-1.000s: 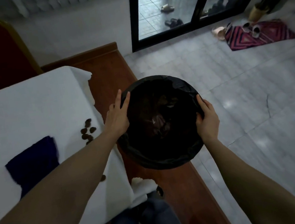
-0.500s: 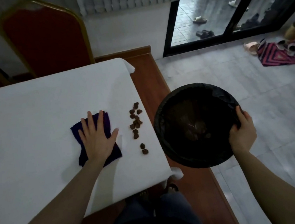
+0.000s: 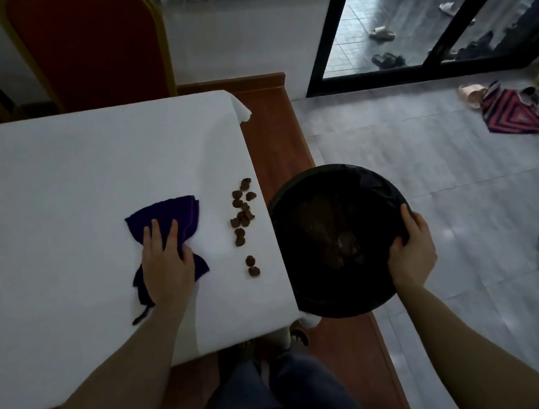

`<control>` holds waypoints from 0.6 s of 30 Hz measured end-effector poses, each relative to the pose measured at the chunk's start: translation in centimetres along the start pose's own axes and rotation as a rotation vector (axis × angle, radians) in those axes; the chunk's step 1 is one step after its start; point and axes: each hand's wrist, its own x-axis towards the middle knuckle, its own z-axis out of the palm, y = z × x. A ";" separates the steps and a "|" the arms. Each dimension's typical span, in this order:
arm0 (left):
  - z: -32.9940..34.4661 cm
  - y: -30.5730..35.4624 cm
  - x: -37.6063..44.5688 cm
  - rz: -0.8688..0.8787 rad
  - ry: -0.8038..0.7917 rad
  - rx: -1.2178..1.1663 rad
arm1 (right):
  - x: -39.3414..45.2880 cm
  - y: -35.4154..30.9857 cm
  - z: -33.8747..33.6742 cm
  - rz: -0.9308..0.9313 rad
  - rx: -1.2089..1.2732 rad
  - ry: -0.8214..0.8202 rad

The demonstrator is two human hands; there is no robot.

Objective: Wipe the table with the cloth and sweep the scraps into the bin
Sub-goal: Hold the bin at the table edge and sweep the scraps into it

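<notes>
A dark blue cloth (image 3: 178,217) lies bunched on the white table (image 3: 56,196). My left hand (image 3: 166,264) presses down on it, fingers curled into the fabric. Several brown scraps (image 3: 243,219) lie in a loose line to the right of the cloth, near the table's right edge. A black bin (image 3: 335,196) lined with a black bag sits just off that edge, its rim against the tablecloth. My right hand (image 3: 409,251) grips the bin's near right rim. Some brown bits lie inside the bin.
Red chairs with gold frames (image 3: 86,46) stand behind the table. A brown wooden platform (image 3: 269,129) runs beside the table. Grey tiled floor (image 3: 466,214) lies to the right, with a striped mat and shoes (image 3: 521,108) and a glass door (image 3: 424,8) beyond.
My left hand left the bin's rim, moved onto the cloth and bunched it. The bin came closer to the table's right edge, held by my right hand alone.
</notes>
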 end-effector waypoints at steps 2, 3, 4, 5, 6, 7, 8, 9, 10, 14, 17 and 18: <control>0.2 0.9 -1.5 -0.012 0.007 -0.020 | 0.1 -0.2 0.6 -0.010 0.012 -0.016; 0.4 1.5 -2.4 -0.013 0.011 -0.029 | 0.2 -0.2 0.9 -0.020 0.018 -0.029; 0.5 2.2 -3.4 -0.013 0.009 -0.042 | 0.3 -0.2 1.2 -0.028 0.019 -0.045; 0.7 2.9 -4.3 -0.014 0.002 -0.053 | 0.4 -0.3 1.4 -0.036 0.018 -0.060; 0.9 3.6 -5.2 -0.016 -0.008 -0.060 | 0.5 -0.3 1.6 -0.042 0.015 -0.071; 1.2 4.3 -6.0 -0.021 -0.020 -0.064 | 0.6 -0.3 1.8 -0.044 0.015 -0.080; 1.4 5.0 -6.7 -0.027 -0.032 -0.069 | 0.6 -0.3 1.9 -0.042 0.020 -0.089; 1.7 5.7 -7.2 -0.031 -0.040 -0.075 | 0.7 -0.3 2.1 -0.039 0.029 -0.099; 1.9 6.3 -7.6 -0.033 -0.044 -0.081 | 0.7 -0.3 2.3 -0.040 0.038 -0.108; 2.7 8.4 -8.1 -0.033 -0.058 -0.082 | 0.6 -0.4 2.9 -0.072 0.076 -0.120; 3.1 10.0 -8.2 -0.018 -0.075 -0.079 | 0.4 -0.6 3.2 -0.102 0.092 -0.120; 3.2 10.6 -8.3 -0.011 -0.085 -0.079 | 0.4 -0.6 3.3 -0.111 0.096 -0.121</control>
